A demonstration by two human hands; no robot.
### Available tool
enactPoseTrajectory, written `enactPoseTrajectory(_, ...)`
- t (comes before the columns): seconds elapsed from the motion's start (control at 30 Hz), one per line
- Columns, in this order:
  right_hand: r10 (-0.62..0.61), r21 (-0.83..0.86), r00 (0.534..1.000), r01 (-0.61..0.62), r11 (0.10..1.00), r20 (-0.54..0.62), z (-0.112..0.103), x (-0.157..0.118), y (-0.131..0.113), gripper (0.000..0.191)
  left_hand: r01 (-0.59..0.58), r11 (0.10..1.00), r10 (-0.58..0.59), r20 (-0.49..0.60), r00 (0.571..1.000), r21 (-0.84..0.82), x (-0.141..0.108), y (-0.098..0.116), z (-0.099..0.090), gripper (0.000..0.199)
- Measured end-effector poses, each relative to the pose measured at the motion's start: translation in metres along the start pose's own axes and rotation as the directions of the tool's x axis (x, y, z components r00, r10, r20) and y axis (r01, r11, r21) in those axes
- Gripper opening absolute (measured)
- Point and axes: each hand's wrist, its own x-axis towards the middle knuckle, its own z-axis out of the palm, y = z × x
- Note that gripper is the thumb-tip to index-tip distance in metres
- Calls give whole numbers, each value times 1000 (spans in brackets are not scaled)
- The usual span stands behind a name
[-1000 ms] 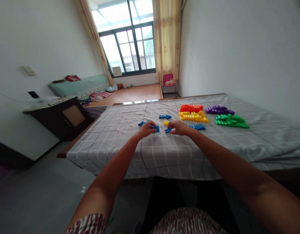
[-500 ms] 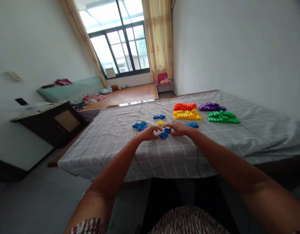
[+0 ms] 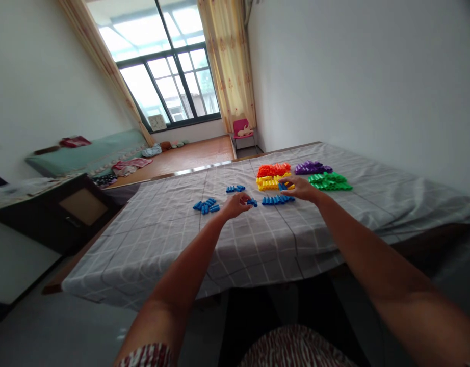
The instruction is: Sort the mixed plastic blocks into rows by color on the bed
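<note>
My left hand [image 3: 236,205] is low over the grey checked cloth, fingers curled against a few small blue plastic tubes [image 3: 252,202]. To its right, my right hand [image 3: 301,188] pinches a blue tube [image 3: 283,186] above a blue row [image 3: 277,200] of the same pieces. Behind that row, a yellow pile [image 3: 268,183] is partly covered by the right fingers. Several loose blue tubes [image 3: 206,206] lie left of my left hand, and a short blue group [image 3: 235,188] lies just beyond it.
An orange-red pile [image 3: 273,169] sits behind the yellow one. Farther right are a purple pile [image 3: 313,167] and a green pile [image 3: 330,181]. The cloth-covered table [image 3: 151,244] has a dark cabinet [image 3: 62,219] to its left and a white wall to its right.
My right hand has moved right and away from me with a blue tube, over the blue row. The loose yellow piece is no longer visible between the hands. The view has swung right.
</note>
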Motion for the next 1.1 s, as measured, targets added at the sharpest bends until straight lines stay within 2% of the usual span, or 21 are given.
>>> enactPoseTrajectory(0.07, -15, -20, 1000, 15, 1000, 18, 2, -7, 12, 43, 15, 999, -11, -91, 996, 45, 11, 5, 11, 29)
enactPoseTrajectory(0.13, -59, -46, 998, 59, 997, 11, 9, -13, 19, 40, 33, 998, -25, -129, 991, 56, 19, 6, 21, 28)
enactPoseTrajectory(0.27, -95, -16, 995, 95, 995, -29, 20, -19, 25, 38, 75, 997, -77, -110, 991, -21, 27, 3, 31, 28)
enactPoseTrajectory(0.43, -55, 73, 998, 57, 996, -28, 21, -22, 25, 39, -20, 997, 11, -113, 994, -74, 34, 14, 41, 28)
enactPoseTrajectory(0.57, -23, 111, 999, 26, 994, -33, 19, -25, 21, 39, -55, 998, 54, -68, 996, -12, 39, 31, 50, 28)
enactPoseTrajectory(0.77, -8, 208, 1000, 13, 978, -26, 20, -27, 26, 47, -53, 999, 54, -80, 995, 13, 33, 35, 55, 36)
enactPoseTrajectory(0.97, 80, 271, 996, -86, 959, 35, 24, -30, 30, 43, -33, 998, 28, -78, 997, -62, 32, 27, 62, 29)
enactPoseTrajectory(1.1, 86, 262, 995, -70, 963, -48, 23, -31, 27, 42, -29, 997, 23, -90, 996, -67, 25, 25, 53, 37)
